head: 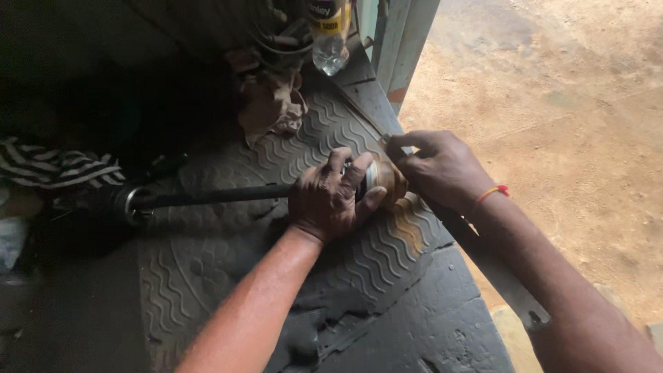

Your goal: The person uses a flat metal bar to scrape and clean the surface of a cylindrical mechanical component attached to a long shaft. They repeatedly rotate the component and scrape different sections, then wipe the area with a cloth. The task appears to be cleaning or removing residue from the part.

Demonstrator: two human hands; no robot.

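Observation:
A dark metal axle shaft [214,197] lies across a ribbed rubber mat [228,262], with a round, grease-smeared joint [384,177] at its right end. My left hand [330,199] is wrapped around that joint where it meets the shaft. My right hand [436,169] presses against the joint's outer end, fingers curled at its top; a red and yellow thread sits on that wrist. At the shaft's left end a black rubber boot [103,211] with a metal clamp ring is visible.
A clear plastic bottle [330,38] stands at the top beside a dirty rag [273,103]. Striped cloth [55,166] lies at the left. A metal sill edge [497,276] borders sandy ground [566,103] on the right.

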